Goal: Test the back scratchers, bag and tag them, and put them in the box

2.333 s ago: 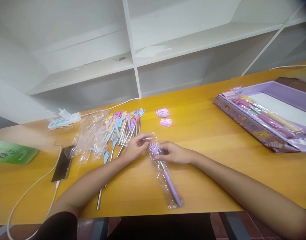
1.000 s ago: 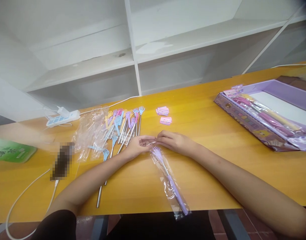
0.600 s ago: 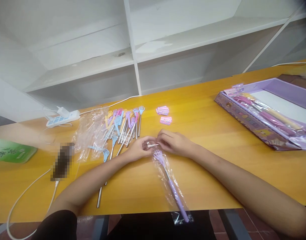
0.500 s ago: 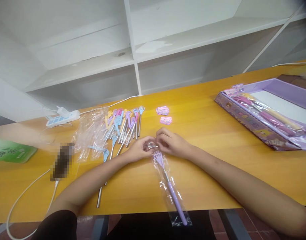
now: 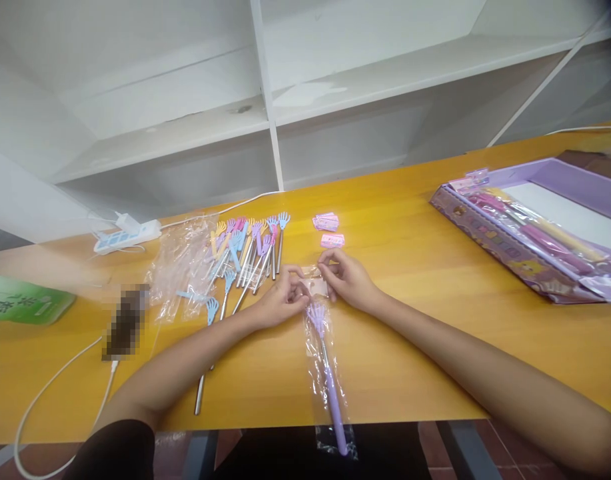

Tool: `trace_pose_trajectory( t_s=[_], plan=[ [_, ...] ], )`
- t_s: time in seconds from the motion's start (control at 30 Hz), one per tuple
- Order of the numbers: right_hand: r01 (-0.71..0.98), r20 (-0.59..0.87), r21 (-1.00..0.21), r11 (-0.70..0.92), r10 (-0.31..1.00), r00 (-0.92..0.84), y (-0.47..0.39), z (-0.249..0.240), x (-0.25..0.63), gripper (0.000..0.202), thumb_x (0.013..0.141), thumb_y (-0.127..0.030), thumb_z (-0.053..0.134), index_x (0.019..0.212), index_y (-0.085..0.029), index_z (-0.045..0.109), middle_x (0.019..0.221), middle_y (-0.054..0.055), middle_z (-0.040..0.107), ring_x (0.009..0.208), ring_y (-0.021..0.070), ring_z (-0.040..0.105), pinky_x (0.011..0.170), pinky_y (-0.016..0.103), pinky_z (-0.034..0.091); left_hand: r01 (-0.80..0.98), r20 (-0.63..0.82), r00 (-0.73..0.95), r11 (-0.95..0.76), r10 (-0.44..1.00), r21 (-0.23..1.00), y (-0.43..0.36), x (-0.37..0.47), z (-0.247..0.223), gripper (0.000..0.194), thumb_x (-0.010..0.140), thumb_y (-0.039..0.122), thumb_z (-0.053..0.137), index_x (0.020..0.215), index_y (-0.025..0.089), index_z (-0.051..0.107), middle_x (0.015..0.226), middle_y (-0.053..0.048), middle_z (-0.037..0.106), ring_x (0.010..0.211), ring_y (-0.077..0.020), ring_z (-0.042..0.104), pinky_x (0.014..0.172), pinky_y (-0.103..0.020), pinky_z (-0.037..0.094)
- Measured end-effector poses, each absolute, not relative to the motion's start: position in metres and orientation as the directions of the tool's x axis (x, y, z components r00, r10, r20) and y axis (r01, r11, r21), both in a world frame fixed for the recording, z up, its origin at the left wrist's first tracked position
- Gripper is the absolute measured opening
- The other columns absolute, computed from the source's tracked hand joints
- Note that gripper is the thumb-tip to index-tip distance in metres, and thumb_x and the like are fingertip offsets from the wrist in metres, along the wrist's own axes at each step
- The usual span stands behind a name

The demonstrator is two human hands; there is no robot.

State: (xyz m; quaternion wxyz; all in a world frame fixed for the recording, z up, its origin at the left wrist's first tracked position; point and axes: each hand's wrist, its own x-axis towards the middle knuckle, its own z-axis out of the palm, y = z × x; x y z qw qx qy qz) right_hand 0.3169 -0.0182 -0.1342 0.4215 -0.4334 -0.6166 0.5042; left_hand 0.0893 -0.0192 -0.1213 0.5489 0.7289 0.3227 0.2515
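A purple back scratcher (image 5: 331, 393) with a hand-shaped head lies inside a clear plastic bag (image 5: 312, 373), its handle end past the table's front edge. My left hand (image 5: 286, 298) is closed on the left side of the bag's top. At the right side of that top, my right hand (image 5: 346, 280) pinches the plastic. A pale pink card (image 5: 316, 287) shows between my hands, just above the scratcher's head. Beyond them lie small pink cards (image 5: 326, 222) in a loose stack, with another pink card (image 5: 332, 241) nearer.
Several colourful scratchers (image 5: 245, 250) and clear bags (image 5: 178, 267) lie on the left. Behind are a power strip (image 5: 126, 237) and white shelves (image 5: 335, 107). A green package (image 5: 28, 301) sits far left. At right, a purple box (image 5: 515, 257) holds bagged scratchers.
The bag's lower end has swung left, and the scratcher now lies more upright in view. My hands have moved slightly apart at the bag's top, and the pale card between them now shows.
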Motion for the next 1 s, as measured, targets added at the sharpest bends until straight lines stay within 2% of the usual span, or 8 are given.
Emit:
trace_pose_trajectory(
  t_s=[0.1,0.17,0.33,0.43,0.5,0.6,0.73,1.0],
  plan=[
    [0.067,0.07,-0.994,0.089,0.966,-0.249,-0.016,-0.135,0.317,0.037,0.098,-0.061,0.059,0.108,-0.028,0.044,0.057,-0.009,0.055,0.042,0.0169,0.056,0.046,0.031,0.045,0.245,0.059,0.691,-0.31,0.72,0.918,-0.017,0.089,-0.119,0.022,0.098,0.026,0.06,0.12,0.023,0.058,0.094,-0.001,0.063,0.07,-0.0123,0.048,0.068,-0.026,0.04],
    [0.043,0.076,-0.995,0.09,0.964,-0.255,-0.015,-0.136,0.318,0.037,0.098,-0.06,0.06,0.107,-0.027,0.045,0.058,-0.009,0.056,0.044,0.0162,0.056,0.048,0.031,0.045,0.265,0.051,0.696,-0.323,0.716,0.908,-0.017,0.09,-0.117,0.027,0.098,0.026,0.06,0.124,0.023,0.065,0.093,-0.002,0.063,0.07,-0.0131,0.047,0.066,-0.027,0.04],
    [0.132,0.253,-0.951,0.281,0.948,-0.195,-0.007,-0.137,0.324,0.027,0.102,-0.052,0.057,0.102,-0.025,0.054,0.072,-0.003,0.06,0.062,0.0166,0.06,0.062,0.032,0.051,0.268,0.004,0.667,-0.245,0.745,0.932,-0.018,0.09,-0.117,0.051,0.097,0.023,0.061,0.147,0.024,0.054,0.082,0.002,0.056,0.065,-0.0119,0.043,0.062,-0.025,0.037],
    [0.401,0.522,-0.754,0.52,0.845,-0.115,0.003,-0.134,0.336,0.018,0.105,-0.038,0.052,0.1,-0.024,0.062,0.097,0.007,0.066,0.094,0.0238,0.065,0.086,0.042,0.055,0.302,0.009,0.666,-0.282,0.745,0.911,-0.018,0.089,-0.117,0.053,0.094,0.017,0.059,0.147,0.022,0.055,0.085,0.001,0.058,0.066,-0.0108,0.044,0.062,-0.024,0.037],
    [0.574,0.616,-0.586,0.572,0.775,-0.144,0.011,-0.136,0.344,0.018,0.105,-0.03,0.05,0.103,-0.024,0.066,0.115,0.012,0.065,0.112,0.0285,0.063,0.098,0.048,0.051,0.312,0.041,0.669,-0.331,0.742,0.891,-0.018,0.089,-0.117,0.055,0.092,0.012,0.057,0.145,0.023,0.058,0.108,-0.005,0.065,0.068,-0.0093,0.046,0.064,-0.024,0.039],
    [0.745,0.593,-0.439,0.502,0.785,-0.18,0.022,-0.144,0.354,0.023,0.104,-0.029,0.05,0.114,-0.023,0.07,0.134,0.016,0.062,0.124,0.0335,0.059,0.104,0.054,0.048,0.318,0.072,0.669,-0.373,0.74,0.872,-0.018,0.09,-0.116,0.058,0.089,0.01,0.055,0.145,0.025,0.059,0.138,-0.01,0.061,0.07,-0.0077,0.047,0.065,-0.025,0.041],
    [0.832,0.514,-0.381,0.403,0.84,-0.172,0.031,-0.161,0.358,0.029,0.104,-0.033,0.052,0.125,-0.025,0.07,0.13,0.015,0.068,0.12,0.0351,0.06,0.102,0.056,0.047,0.33,0.063,0.654,-0.359,0.754,0.873,-0.018,0.09,-0.114,0.061,0.089,0.011,0.056,0.148,0.026,0.057,0.14,-0.01,0.062,0.069,-0.008,0.047,0.065,-0.025,0.041],
    [0.811,0.521,-0.407,0.421,0.836,-0.173,0.039,-0.168,0.363,0.021,0.103,-0.028,0.053,0.108,-0.026,0.074,0.118,0.011,0.071,0.111,0.0324,0.061,0.098,0.052,0.046,0.291,0.061,0.666,-0.334,0.744,0.897,-0.018,0.091,-0.108,0.052,0.092,0.015,0.057,0.143,0.025,0.062,0.147,-0.009,0.062,0.074,-0.0117,0.049,0.071,-0.029,0.043]
  ],
)
